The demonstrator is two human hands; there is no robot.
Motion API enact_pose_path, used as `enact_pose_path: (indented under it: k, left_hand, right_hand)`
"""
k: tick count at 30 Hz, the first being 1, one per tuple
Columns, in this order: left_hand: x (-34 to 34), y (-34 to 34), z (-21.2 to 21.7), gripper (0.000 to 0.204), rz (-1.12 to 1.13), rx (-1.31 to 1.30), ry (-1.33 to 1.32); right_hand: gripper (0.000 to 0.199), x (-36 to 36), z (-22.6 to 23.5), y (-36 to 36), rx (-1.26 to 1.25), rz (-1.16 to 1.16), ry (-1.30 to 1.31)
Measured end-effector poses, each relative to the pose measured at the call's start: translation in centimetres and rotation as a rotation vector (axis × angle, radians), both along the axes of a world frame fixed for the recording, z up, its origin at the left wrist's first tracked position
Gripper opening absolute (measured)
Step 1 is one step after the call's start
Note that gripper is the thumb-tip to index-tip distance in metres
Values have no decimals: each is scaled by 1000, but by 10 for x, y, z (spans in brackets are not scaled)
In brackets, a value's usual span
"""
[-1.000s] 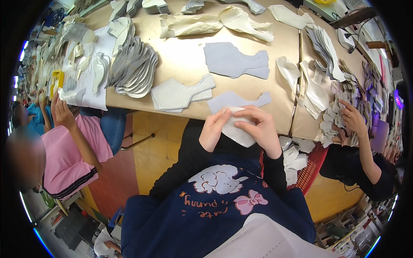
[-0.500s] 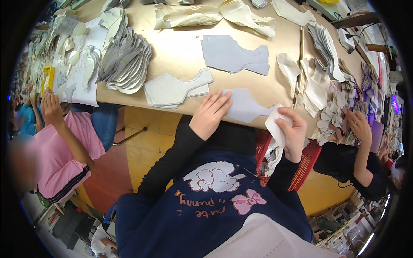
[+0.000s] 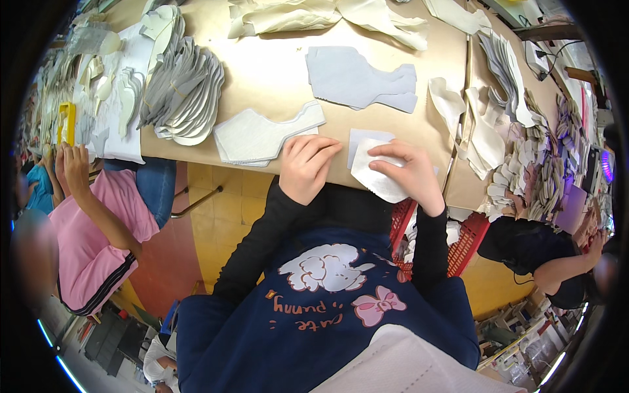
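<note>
My right hand (image 3: 411,175) grips a small white fabric piece (image 3: 375,181) at the near edge of the tan table (image 3: 275,72). The piece lies partly over a pale grey cut piece (image 3: 362,140) on the table. My left hand (image 3: 305,166) rests flat on the table edge, fingers together, touching the corner of a stack of white cut pieces (image 3: 259,136). A larger grey fabric shape (image 3: 360,80) lies farther back on the table.
A fan of grey sole-shaped pieces (image 3: 183,92) sits at the left. Cream fabric (image 3: 327,16) lies at the back. Stacks of cut pieces (image 3: 524,150) fill the right side. A red basket (image 3: 458,245) stands under the table. A person in pink (image 3: 92,216) sits left, another person (image 3: 550,255) right.
My right hand has come up from the red basket with the white piece and laid it on the table edge. My left hand has stayed on the table near the stack.
</note>
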State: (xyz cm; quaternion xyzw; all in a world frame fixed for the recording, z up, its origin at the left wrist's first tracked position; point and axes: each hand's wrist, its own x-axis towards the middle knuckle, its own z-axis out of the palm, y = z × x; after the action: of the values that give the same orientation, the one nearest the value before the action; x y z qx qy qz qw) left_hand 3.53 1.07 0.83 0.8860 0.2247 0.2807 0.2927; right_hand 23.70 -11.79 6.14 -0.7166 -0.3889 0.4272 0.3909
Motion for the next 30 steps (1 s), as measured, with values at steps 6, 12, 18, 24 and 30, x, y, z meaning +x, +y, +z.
enact_pose_path:
  k: [6,12,18,24,30]
  left_hand:
    - [5,-4,-9,27,60,119,37]
    - [8,-9,-13,29,121,218,21]
    - [7,-10,-12,30,129,213,34]
    - [8,-12,-11,28,156,195,47]
    - [8,-14,-9,27,191,192,99]
  right_hand:
    - [22,11,-10,16,2,122,-49]
    - [23,14,-17,20,-1,153,-23]
    - [22,15,-18,21,-9,156,-35]
    - [22,13,-17,21,-17,145,-39]
    - [22,13,-19,20,-16,145,-65]
